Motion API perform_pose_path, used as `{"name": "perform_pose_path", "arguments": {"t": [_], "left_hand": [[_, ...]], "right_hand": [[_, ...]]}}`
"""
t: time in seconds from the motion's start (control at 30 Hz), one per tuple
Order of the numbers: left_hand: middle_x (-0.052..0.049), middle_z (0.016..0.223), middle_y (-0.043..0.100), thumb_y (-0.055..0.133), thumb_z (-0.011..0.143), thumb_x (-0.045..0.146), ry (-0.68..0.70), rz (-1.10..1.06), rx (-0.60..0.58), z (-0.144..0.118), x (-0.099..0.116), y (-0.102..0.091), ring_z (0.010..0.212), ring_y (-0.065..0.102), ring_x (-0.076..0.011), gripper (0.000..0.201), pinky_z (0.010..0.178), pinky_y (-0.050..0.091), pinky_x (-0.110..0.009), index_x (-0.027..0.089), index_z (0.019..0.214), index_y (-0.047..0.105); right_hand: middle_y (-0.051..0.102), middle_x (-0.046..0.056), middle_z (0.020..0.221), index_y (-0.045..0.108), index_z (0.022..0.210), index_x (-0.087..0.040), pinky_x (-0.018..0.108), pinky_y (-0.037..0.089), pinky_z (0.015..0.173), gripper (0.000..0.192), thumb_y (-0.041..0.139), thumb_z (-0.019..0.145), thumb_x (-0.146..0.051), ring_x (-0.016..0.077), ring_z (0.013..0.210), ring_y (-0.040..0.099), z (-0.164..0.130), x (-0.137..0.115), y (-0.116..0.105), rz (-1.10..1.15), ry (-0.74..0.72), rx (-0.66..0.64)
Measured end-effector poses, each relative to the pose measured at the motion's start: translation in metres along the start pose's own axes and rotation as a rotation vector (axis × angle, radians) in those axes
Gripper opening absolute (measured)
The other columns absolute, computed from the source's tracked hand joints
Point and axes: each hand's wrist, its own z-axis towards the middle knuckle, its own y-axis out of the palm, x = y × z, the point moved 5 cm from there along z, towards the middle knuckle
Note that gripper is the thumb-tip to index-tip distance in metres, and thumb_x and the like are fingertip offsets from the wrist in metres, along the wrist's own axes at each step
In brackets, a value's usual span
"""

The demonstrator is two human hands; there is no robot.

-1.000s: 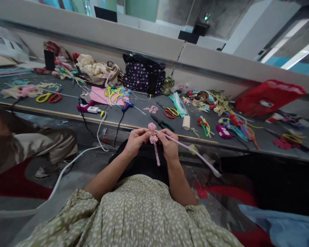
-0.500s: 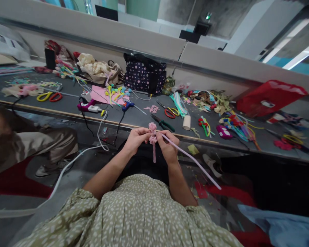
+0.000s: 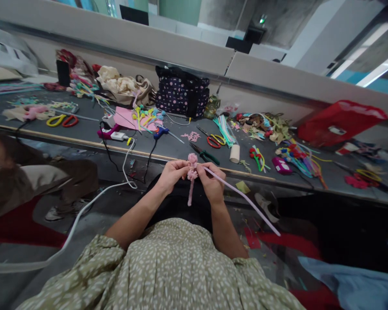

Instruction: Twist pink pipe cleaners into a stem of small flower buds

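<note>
Left hand: grip pinched on the pink chenille figure, held from its 9 o'clock side.
Right hand: grip closed on the same figure from its 3 o'clock side, also holding the pale pink stem.
Pink chenille figure: between both hands, in front of the bench edge; a twisted tail hangs toward 6 o'clock.
Pale pink stem: runs from the right hand toward 4 o'clock, free end off the bench.
Green-handled pliers: on the bench, just beyond the hands at 12 o'clock.
Dotted bag: at the bench's far edge, 12 o'clock.
Red bag: at 2 o'clock.
</note>
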Motion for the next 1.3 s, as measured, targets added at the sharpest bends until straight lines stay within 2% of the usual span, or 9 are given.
{"name": "perform_pose_path", "arguments": {"t": [0.3, 0.4, 0.5, 0.6, 0.67, 0.9, 1.0, 1.17, 1.3], "left_hand": [[-0.006, 0.081, 0.071, 0.073, 0.068, 0.029, -0.016, -0.097, 0.105, 0.001, -0.001, -0.009, 0.065, 0.061, -0.0115, 0.026, 0.061, 0.05, -0.022, 0.013, 0.088, 0.072], [-0.007, 0.09, 0.07, 0.073, 0.068, 0.032, 0.02, -0.031, 0.061, -0.002, 0.004, -0.004, 0.075, 0.064, -0.0147, 0.034, 0.069, 0.052, -0.026, 0.014, 0.097, 0.069], [-0.005, 0.096, 0.068, 0.079, 0.061, 0.025, 0.054, 0.082, -0.013, -0.003, 0.004, 0.003, 0.081, 0.063, -0.015, 0.047, 0.073, 0.051, -0.026, 0.016, 0.105, 0.063], [-0.005, 0.098, 0.065, 0.079, 0.056, 0.016, 0.084, 0.195, -0.06, -0.002, -0.004, 0.009, 0.079, 0.062, -0.0139, 0.056, 0.069, 0.048, -0.023, 0.016, 0.108, 0.059], [-0.005, 0.101, 0.065, 0.078, 0.055, 0.015, 0.108, 0.242, -0.037, 0.0, -0.01, 0.01, 0.078, 0.061, -0.013, 0.057, 0.066, 0.046, -0.021, 0.017, 0.108, 0.057], [0.0, 0.082, 0.063, 0.071, 0.069, 0.026, 0.223, 0.359, 0.14, 0.0, -0.009, 0.004, 0.069, 0.054, -0.0116, 0.029, 0.065, 0.042, -0.022, 0.017, 0.095, 0.062], [0.002, 0.073, 0.059, 0.072, 0.069, 0.028, 0.2, 0.278, 0.16, -0.001, -0.006, 0.003, 0.063, 0.05, -0.0099, 0.025, 0.063, 0.04, -0.021, 0.016, 0.09, 0.065], [0.002, 0.07, 0.058, 0.077, 0.064, 0.028, 0.091, -0.011, 0.128, 0.001, -0.005, 0.007, 0.061, 0.049, -0.0081, 0.026, 0.062, 0.04, -0.02, 0.014, 0.083, 0.065], [0.002, 0.066, 0.057, 0.077, 0.064, 0.029, 0.051, -0.09, 0.124, 0.001, -0.005, 0.008, 0.059, 0.048, -0.0074, 0.023, 0.061, 0.04, -0.021, 0.013, 0.074, 0.064]], "right_hand": [[0.064, 0.0, 0.064, 0.066, 0.075, -0.018, 0.024, 0.044, 0.057, 0.029, 0.059, 0.083, -0.045, 0.0128, 0.057, 0.056, 0.004, 0.015, -0.004, -0.107, 0.008, 0.098], [0.065, 0.0, 0.067, 0.067, 0.077, -0.019, 0.024, 0.044, 0.06, 0.028, 0.056, 0.085, -0.043, 0.0136, 0.061, 0.057, 0.003, 0.015, -0.005, -0.244, -0.032, 0.112], [0.066, 0.001, 0.069, 0.067, 0.078, -0.019, 0.024, 0.044, 0.062, 0.028, 0.054, 0.086, -0.043, 0.0144, 0.064, 0.058, 0.002, 0.014, -0.005, -0.31, -0.055, 0.114], [0.065, 0.001, 0.067, 0.067, 0.077, -0.019, 0.025, 0.044, 0.062, 0.028, 0.053, 0.087, -0.042, 0.0145, 0.063, 0.057, 0.001, 0.012, -0.005, -0.321, -0.066, 0.117], [0.066, 0.001, 0.068, 0.067, 0.077, -0.019, 0.025, 0.044, 0.062, 0.028, 0.052, 0.087, -0.041, 0.0149, 0.063, 0.057, 0.001, 0.011, -0.004, -0.317, -0.085, 0.109], [0.068, 0.003, 0.071, 0.068, 0.079, -0.02, 0.026, 0.044, 0.064, 0.026, 0.053, 0.086, -0.039, 0.0156, 0.064, 0.058, 0.0, 0.008, 0.0, -0.341, -0.122, 0.093], [0.068, 0.003, 0.073, 0.068, 0.081, -0.02, 0.026, 0.044, 0.065, 0.025, 0.054, 0.086, -0.039, 0.0156, 0.065, 0.058, 0.0, 0.005, 0.001, -0.329, -0.116, 0.082], [0.068, 0.003, 0.075, 0.068, 0.082, -0.02, 0.026, 0.045, 0.067, 0.022, 0.054, 0.087, -0.037, 0.0162, 0.068, 0.059, -0.003, -0.004, 0.002, -0.295, -0.121, 0.063], [0.069, 0.003, 0.077, 0.067, 0.082, -0.021, 0.027, 0.046, 0.07, 0.02, 0.052, 0.087, -0.034, 0.0164, 0.071, 0.06, -0.003, -0.007, 0.003, -0.298, -0.171, 0.041]]}}
